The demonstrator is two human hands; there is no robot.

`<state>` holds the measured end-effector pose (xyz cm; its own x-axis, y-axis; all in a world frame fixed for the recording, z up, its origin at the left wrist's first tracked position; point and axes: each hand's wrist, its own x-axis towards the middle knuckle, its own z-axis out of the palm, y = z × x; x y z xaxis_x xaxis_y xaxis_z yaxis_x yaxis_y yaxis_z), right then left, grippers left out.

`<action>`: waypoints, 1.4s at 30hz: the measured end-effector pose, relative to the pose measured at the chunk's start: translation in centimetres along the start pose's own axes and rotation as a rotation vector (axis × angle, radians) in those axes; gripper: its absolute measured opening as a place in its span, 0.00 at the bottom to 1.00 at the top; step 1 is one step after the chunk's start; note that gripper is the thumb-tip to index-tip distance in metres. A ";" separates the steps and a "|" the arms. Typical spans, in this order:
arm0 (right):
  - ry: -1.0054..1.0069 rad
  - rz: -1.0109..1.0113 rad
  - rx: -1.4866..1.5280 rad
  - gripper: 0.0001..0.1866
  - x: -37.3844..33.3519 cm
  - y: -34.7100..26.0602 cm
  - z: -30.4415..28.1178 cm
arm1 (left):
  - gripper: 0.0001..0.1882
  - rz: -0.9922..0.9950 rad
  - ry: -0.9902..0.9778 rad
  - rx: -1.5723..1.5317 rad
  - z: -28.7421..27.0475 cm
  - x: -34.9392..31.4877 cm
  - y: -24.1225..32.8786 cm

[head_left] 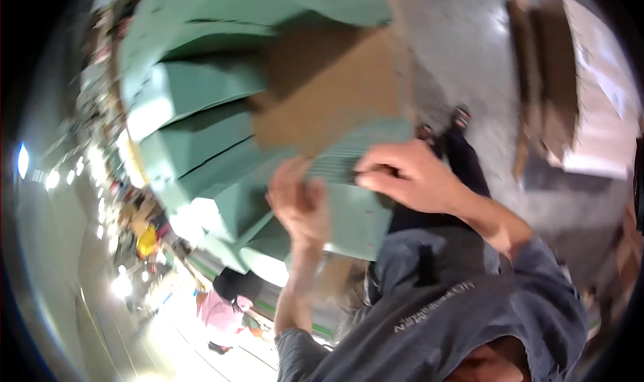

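Pale green folded sheets or box pieces (208, 87) lie overlapping in several layers on a brown cardboard surface (335, 80). A green piece with fine parallel lines (339, 162) lies between my two hands. My left hand (298, 201) rests on the green material at its left, fingers stretched out and thumb apart, slightly blurred. At its right, my right hand (412, 181) is closed, thumb and forefinger pinched together at a small dark spot by the lined piece. What sits in that pinch is too small to make out.
On the right stands a stack of brown cardboard with a white top (597, 87) on the grey concrete floor (463, 40). A person in a pink top (221, 311) is at the lower left. Cluttered goods and bright lights (144, 228) line the left side.
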<state>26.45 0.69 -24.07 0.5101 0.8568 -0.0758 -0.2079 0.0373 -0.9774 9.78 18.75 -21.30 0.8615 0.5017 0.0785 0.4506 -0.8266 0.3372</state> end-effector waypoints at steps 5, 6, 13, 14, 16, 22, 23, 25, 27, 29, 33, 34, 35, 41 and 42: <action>0.175 0.252 0.029 0.07 -2.2 8.6 -2.7 | 0.15 0.042 -0.031 0.058 1.1 0.8 3.0; 0.211 0.245 -0.038 0.06 -2.2 9.3 -2.6 | 0.15 0.043 -0.014 0.063 1.0 0.6 3.1; 0.147 0.227 0.172 0.06 -1.1 6.2 0.0 | 0.18 0.039 0.045 0.064 -0.6 0.0 2.7; 0.189 0.207 0.115 0.06 -0.8 8.5 -0.6 | 0.17 0.035 0.028 0.058 -0.6 0.2 2.7; 0.190 0.286 0.162 0.06 -0.8 9.7 -1.8 | 0.17 0.032 0.036 0.057 -0.3 0.7 2.6; 0.183 0.175 0.038 0.07 -1.2 1.7 -0.4 | 0.16 0.031 0.046 0.048 -0.8 0.6 2.7; 0.139 0.172 0.028 0.07 -1.1 3.6 -0.6 | 0.16 0.030 0.049 0.048 -0.8 0.6 2.7; 0.135 0.283 0.008 0.07 -0.6 4.2 -0.5 | 0.16 0.023 0.036 0.039 -0.8 0.5 2.8; 0.149 0.248 0.015 0.07 -0.7 10.0 -2.5 | 0.16 0.030 0.037 0.035 -0.6 0.7 3.1; 0.225 0.248 0.049 0.07 -1.3 12.7 -3.6 | 0.16 0.037 0.041 0.041 -0.6 1.1 3.0; 0.213 0.176 0.113 0.08 -1.6 2.2 -1.1 | 0.16 0.023 0.042 0.033 -0.9 0.0 2.9; 0.218 0.177 0.112 0.08 -1.6 2.4 -0.9 | 0.16 0.026 0.055 0.034 -0.9 0.1 2.8; 0.160 0.162 0.069 0.08 -1.6 2.9 -0.5 | 0.16 0.028 0.052 0.031 -1.0 0.0 2.7; 0.257 0.192 0.147 0.08 -1.5 12.8 -2.2 | 0.15 0.078 0.067 0.033 0.1 0.9 3.1; 0.280 0.210 0.157 0.08 -1.7 13.2 -2.4 | 0.15 0.098 0.044 0.014 0.2 1.3 3.1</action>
<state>24.82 -1.52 -37.35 0.6466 0.6813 -0.3431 -0.4465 -0.0267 -0.8944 12.30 16.78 -20.40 0.8906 0.4288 0.1518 0.3682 -0.8755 0.3128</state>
